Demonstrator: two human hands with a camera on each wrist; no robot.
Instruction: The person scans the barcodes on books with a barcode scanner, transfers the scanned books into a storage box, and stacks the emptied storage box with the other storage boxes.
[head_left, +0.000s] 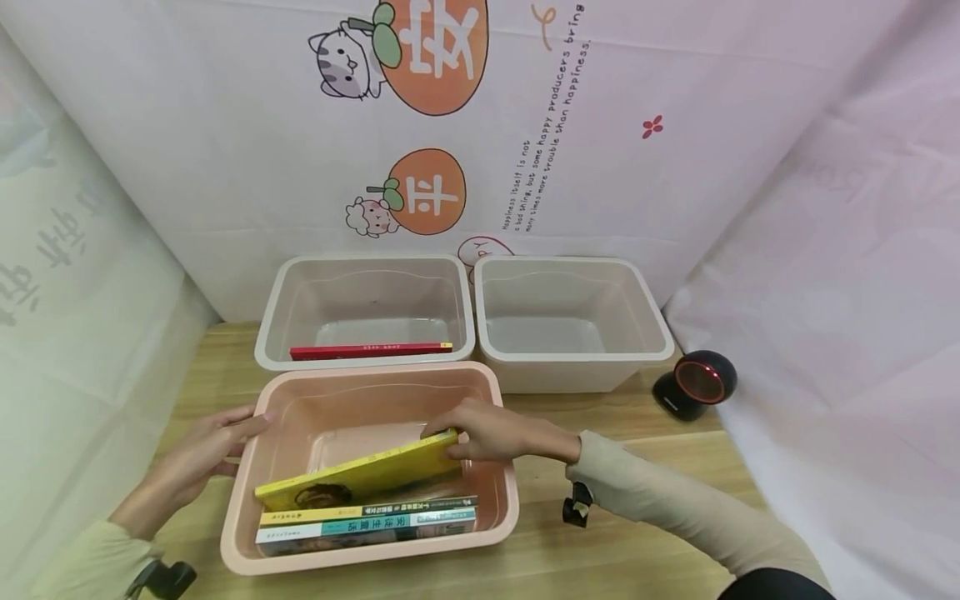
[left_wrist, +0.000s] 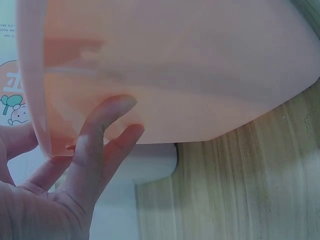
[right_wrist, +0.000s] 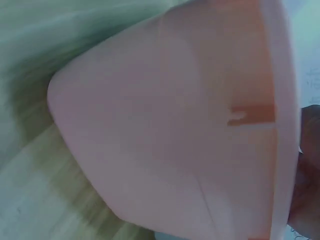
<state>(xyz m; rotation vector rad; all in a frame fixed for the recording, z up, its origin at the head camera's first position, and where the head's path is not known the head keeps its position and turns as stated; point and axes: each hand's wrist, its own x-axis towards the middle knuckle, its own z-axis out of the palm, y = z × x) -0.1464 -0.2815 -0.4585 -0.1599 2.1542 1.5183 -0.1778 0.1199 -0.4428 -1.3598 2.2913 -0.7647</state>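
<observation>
A pink plastic bin (head_left: 375,553) sits on the wooden table. My left hand (head_left: 206,454) grips its left rim, thumb over the edge; in the left wrist view the fingers (left_wrist: 92,135) lie against the bin's outer wall. Inside the bin, my right hand (head_left: 487,429) pinches the right end of a yellow book (head_left: 375,475), which leans at a slant with its left end lower. In front of it, a book with a yellow and black spine (head_left: 315,515) and one with a white and teal spine (head_left: 360,527) stand spine up. The bin's wall hides most of the right hand in the right wrist view.
Behind the pink bin stand two pale bins. The left pale bin (head_left: 270,321) holds a red book (head_left: 367,352) along its front wall; the right pale bin (head_left: 562,357) is beside it. A black round device (head_left: 693,385) stands at the right. White printed cloth (head_left: 600,167) encloses the table.
</observation>
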